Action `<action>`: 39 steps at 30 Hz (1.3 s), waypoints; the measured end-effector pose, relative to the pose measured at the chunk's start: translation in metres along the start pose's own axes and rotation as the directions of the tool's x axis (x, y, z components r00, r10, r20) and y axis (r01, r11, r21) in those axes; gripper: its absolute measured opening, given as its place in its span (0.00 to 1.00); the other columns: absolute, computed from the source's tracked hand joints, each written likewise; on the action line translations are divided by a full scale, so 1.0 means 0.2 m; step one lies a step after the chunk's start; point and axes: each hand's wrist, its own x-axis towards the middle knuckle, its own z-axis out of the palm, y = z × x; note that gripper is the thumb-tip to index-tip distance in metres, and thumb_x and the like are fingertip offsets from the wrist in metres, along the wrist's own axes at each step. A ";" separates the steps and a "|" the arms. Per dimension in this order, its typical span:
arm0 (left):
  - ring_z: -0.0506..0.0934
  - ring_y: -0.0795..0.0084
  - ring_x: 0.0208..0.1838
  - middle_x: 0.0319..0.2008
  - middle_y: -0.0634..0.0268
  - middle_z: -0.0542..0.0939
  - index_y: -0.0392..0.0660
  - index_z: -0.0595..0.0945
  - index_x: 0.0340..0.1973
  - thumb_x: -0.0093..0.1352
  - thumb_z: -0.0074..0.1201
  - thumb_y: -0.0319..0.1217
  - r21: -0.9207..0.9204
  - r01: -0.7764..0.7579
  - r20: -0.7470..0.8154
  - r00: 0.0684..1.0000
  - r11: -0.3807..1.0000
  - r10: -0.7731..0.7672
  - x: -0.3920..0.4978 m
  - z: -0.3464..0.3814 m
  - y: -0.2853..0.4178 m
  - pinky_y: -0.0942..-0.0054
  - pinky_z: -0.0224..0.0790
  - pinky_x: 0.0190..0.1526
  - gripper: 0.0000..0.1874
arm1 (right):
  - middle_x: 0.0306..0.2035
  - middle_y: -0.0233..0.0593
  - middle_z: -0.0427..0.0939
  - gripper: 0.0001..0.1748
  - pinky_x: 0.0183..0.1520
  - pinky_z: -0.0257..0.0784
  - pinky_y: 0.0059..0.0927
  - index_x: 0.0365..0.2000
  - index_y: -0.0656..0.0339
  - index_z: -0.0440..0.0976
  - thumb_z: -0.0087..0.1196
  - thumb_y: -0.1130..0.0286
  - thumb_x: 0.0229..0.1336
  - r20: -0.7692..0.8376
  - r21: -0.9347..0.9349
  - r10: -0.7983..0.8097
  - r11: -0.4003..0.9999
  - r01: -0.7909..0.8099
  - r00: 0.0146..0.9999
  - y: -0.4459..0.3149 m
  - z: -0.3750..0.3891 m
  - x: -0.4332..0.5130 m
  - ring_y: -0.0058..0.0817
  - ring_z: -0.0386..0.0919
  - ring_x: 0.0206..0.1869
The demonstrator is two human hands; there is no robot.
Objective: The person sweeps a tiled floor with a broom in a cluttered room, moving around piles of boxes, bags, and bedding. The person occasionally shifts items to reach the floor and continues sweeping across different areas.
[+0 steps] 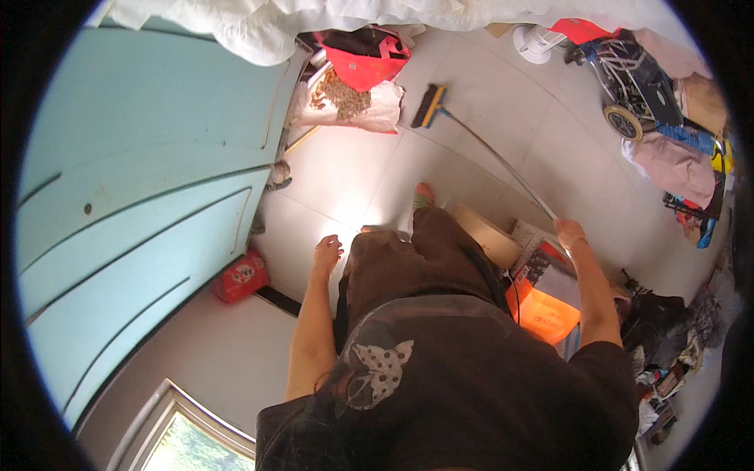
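Observation:
My right hand [570,234] is closed around the upper end of a long thin handle. The handle runs up and left to a push broom [433,107] with a yellow and blue head and dark bristles, which lies against the tiled floor [471,141]. To the left of my brown trousers, my left hand [328,252] hangs with its fingers loosely curled and holds nothing that I can see. Beyond it, left of the broom head, dried brown plant bits [347,99] are spread on a pale sheet, beside a red bag [368,62].
A light blue door [147,123] stands at the left, with a red container [241,275] by its foot. Cardboard boxes [486,235] and an orange box [545,315] are close on my right. A folded wheeled frame [633,88] and cloths [677,165] are at the far right.

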 end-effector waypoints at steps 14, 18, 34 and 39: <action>0.75 0.73 0.31 0.36 0.59 0.76 0.42 0.70 0.47 0.66 0.41 0.36 0.227 -0.117 0.147 0.986 0.967 0.085 0.22 -0.04 0.38 0.75 0.67 0.32 0.17 | 0.43 0.51 0.71 0.24 0.49 0.64 0.42 0.38 0.63 0.72 0.32 0.55 0.58 -0.033 -0.013 0.254 0.967 -0.255 0.967 0.45 0.04 -0.01 0.45 0.69 0.47; 0.75 0.71 0.33 0.37 0.60 0.76 0.39 0.72 0.45 0.65 0.43 0.34 0.214 -0.114 0.181 0.981 0.970 0.076 0.39 0.00 0.35 0.74 0.67 0.35 0.16 | 0.42 0.52 0.72 0.24 0.48 0.64 0.44 0.38 0.64 0.71 0.31 0.57 0.59 -0.055 0.064 0.283 0.958 -0.279 0.958 0.28 -0.06 -0.12 0.47 0.70 0.44; 0.74 0.75 0.30 0.34 0.63 0.75 0.41 0.70 0.47 0.65 0.41 0.34 0.223 -0.258 0.313 0.932 0.940 0.182 0.80 0.17 1.54 0.79 0.65 0.30 0.16 | 0.44 0.51 0.70 0.24 0.48 0.65 0.41 0.38 0.63 0.72 0.43 0.52 0.53 0.118 0.422 0.469 0.774 -0.472 0.875 -0.18 -0.31 0.37 0.48 0.68 0.47; 0.74 0.74 0.28 0.32 0.62 0.75 0.43 0.71 0.45 0.66 0.41 0.36 0.396 -0.198 0.359 0.932 0.896 0.047 0.91 0.25 1.54 0.79 0.65 0.28 0.15 | 0.40 0.52 0.72 0.19 0.45 0.67 0.42 0.38 0.62 0.71 0.39 0.59 0.55 0.050 0.039 0.335 0.941 -0.337 0.941 0.06 -0.10 0.14 0.47 0.71 0.44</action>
